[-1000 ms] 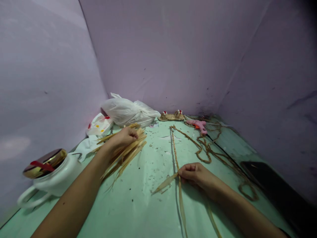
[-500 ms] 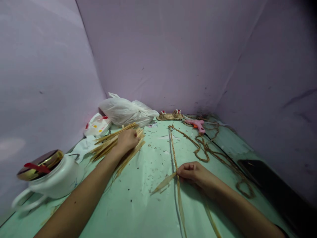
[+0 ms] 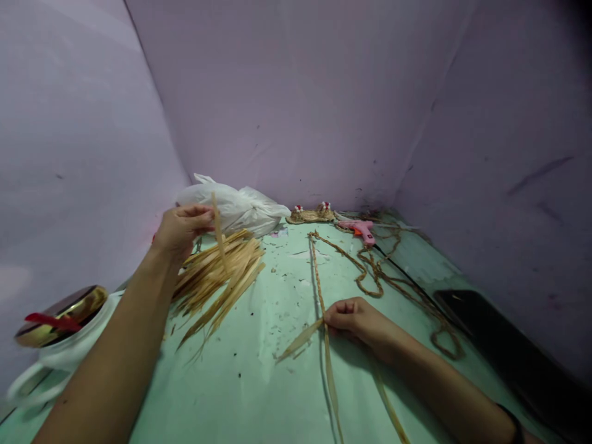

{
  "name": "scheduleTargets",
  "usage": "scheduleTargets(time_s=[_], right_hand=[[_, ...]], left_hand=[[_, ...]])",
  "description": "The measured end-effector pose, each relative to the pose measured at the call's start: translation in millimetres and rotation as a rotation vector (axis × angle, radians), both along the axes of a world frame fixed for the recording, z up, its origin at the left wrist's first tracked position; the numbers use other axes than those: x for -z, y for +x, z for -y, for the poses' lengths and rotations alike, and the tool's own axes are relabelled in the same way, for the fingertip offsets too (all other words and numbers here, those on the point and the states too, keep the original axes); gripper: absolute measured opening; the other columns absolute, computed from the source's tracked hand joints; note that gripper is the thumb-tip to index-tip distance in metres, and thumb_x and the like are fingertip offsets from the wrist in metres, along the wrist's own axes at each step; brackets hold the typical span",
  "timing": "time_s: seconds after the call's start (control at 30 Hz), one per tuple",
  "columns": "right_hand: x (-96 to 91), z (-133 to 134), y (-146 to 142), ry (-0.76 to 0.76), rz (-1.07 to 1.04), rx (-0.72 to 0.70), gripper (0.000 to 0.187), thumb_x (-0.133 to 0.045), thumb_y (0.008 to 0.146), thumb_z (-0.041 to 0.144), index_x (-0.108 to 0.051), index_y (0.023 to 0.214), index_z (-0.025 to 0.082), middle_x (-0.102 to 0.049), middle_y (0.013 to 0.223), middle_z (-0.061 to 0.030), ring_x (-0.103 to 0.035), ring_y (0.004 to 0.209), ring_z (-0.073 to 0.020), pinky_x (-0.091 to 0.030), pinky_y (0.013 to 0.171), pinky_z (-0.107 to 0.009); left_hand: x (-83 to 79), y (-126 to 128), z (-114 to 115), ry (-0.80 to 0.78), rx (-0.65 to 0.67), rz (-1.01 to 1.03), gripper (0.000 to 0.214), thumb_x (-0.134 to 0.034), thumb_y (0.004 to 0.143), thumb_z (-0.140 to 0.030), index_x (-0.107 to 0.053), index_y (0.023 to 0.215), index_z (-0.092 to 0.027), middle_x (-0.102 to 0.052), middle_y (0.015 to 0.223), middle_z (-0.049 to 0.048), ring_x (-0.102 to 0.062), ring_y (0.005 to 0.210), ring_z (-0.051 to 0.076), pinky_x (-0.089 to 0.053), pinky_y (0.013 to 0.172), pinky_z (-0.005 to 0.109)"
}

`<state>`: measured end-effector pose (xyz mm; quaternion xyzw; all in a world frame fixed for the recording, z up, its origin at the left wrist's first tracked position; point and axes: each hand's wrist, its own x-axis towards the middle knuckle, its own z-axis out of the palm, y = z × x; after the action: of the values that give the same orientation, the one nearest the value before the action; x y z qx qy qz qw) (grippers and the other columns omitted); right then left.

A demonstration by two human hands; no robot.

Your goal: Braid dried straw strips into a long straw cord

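My left hand (image 3: 180,227) is raised above a loose pile of dry straw strips (image 3: 217,277) and pinches one thin strip (image 3: 218,231) that hangs down toward the pile. My right hand (image 3: 354,319) rests on the green tabletop (image 3: 259,382) with its fingers closed on the near end of a long braided straw cord (image 3: 317,265). Loose flat strips (image 3: 330,376) fan out from that pinch toward me. The braid runs away from my right hand toward the back wall.
A white jug with a gold lid (image 3: 50,333) stands at the left edge. A white plastic bag (image 3: 231,208), small woven straw pieces (image 3: 309,214) and a pink glue gun (image 3: 359,229) lie at the back. Coiled braided cord (image 3: 398,287) and a dark slab (image 3: 490,333) lie right.
My left hand has lifted off the straw pile, drawing a single strip up with it. My right hand has kept its hold on the braid.
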<state>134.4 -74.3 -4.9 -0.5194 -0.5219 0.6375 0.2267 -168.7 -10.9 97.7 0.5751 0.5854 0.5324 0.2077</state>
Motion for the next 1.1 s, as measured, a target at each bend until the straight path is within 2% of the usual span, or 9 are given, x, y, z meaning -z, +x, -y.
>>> scheduleTargets(time_s=[0.07,0.13,0.17,0.23,0.33,0.47,0.63,0.87,1.1], right_hand=[[-1.0,0.1,-0.2,-0.008,0.002,0.014,0.018,-0.058,0.061,0.028,-0.055,0.056,0.011,-0.044,0.043,0.0035,-0.024,0.034,-0.0019,-0.010,0.037,-0.021],[-1.1,0.2,0.2,-0.008,0.007,0.025,0.017,-0.058,0.062,0.027,-0.055,0.057,0.011,-0.043,0.042,0.0042,-0.022,0.033,-0.0018,-0.009,0.037,-0.022],[-0.8,0.2,0.6,-0.006,0.002,0.025,0.016,-0.058,0.062,0.027,-0.055,0.057,0.011,-0.043,0.041,0.0045,-0.021,0.033,-0.0017,-0.009,0.037,-0.022],[0.1,0.0,1.9,-0.003,-0.018,0.021,0.015,-0.057,0.062,0.026,-0.056,0.058,0.011,-0.043,0.041,0.0047,-0.020,0.033,-0.0017,-0.008,0.036,-0.022],[1.3,-0.8,3.8,-0.010,-0.050,0.022,0.014,-0.057,0.062,0.024,-0.057,0.058,0.011,-0.045,0.042,0.0046,-0.020,0.032,-0.0014,-0.008,0.036,-0.022],[0.8,-1.1,3.8,-0.005,-0.088,0.031,0.012,-0.057,0.062,0.021,-0.057,0.056,0.011,-0.045,0.041,0.0046,-0.021,0.032,-0.0009,-0.010,0.036,-0.021],[-1.3,-0.6,2.5,-0.017,-0.100,0.055,0.009,-0.056,0.061,0.018,-0.057,0.056,0.010,-0.048,0.042,0.0038,-0.023,0.033,-0.0011,-0.012,0.037,-0.020],[-3.9,-0.1,2.3,-0.030,-0.109,0.060,0.009,-0.055,0.061,0.016,-0.056,0.054,0.010,-0.047,0.041,0.0037,-0.026,0.034,-0.0015,-0.015,0.039,-0.020],[-3.2,0.3,2.7,-0.004,-0.117,0.054,0.010,-0.057,0.061,0.018,-0.057,0.054,0.011,-0.044,0.038,0.0051,-0.023,0.034,-0.0014,-0.015,0.038,-0.020]], left_hand=[[-11.9,2.1,10.4,0.141,-0.176,-0.155,0.014,-0.056,0.066,-0.027,-0.056,0.075,-0.017,-0.056,0.079,-0.0007,-0.050,0.072,0.012,-0.040,0.067,0.028],[-16.2,16.7,21.5,0.095,-0.211,-0.274,0.018,-0.055,0.066,-0.032,-0.059,0.074,-0.017,-0.054,0.068,-0.0024,-0.048,0.062,0.011,-0.038,0.060,0.026],[-14.9,28.5,27.0,-0.035,-0.134,-0.293,0.017,-0.054,0.066,-0.033,-0.059,0.070,-0.017,-0.052,0.059,-0.0033,-0.046,0.054,0.010,-0.036,0.055,0.025],[-5.7,58.4,37.8,-0.321,0.116,-0.491,0.009,-0.054,0.060,-0.025,-0.059,0.060,-0.017,-0.049,0.049,-0.0034,-0.044,0.048,0.010,-0.033,0.051,0.024],[20.5,103.6,51.2,-0.430,0.443,-0.773,0.012,-0.049,0.056,-0.017,-0.060,0.052,-0.016,-0.053,0.049,-0.0007,-0.044,0.050,0.011,-0.030,0.050,0.023],[52.0,129.9,55.3,-0.602,0.696,-0.717,0.016,-0.046,0.054,-0.018,-0.062,0.056,-0.016,-0.051,0.049,-0.0013,-0.041,0.048,0.010,-0.026,0.046,0.021],[60.7,125.4,48.6,-0.734,0.851,-0.547,0.017,-0.048,0.056,-0.022,-0.061,0.063,-0.015,-0.049,0.051,-0.0030,-0.040,0.047,0.009,-0.028,0.045,0.019],[73.2,133.5,47.8,-0.712,0.806,-0.426,0.029,-0.046,0.066,-0.037,-0.056,0.054,-0.013,-0.047,0.044,-0.0021,-0.039,0.044,0.008,-0.029,0.045,0.019],[89.2,139.4,46.8,-0.716,0.675,-0.327,0.024,-0.054,0.058,-0.033,-0.062,0.056,-0.011,-0.041,0.040,-0.0039,-0.033,0.040,0.006,-0.024,0.041,0.020]])
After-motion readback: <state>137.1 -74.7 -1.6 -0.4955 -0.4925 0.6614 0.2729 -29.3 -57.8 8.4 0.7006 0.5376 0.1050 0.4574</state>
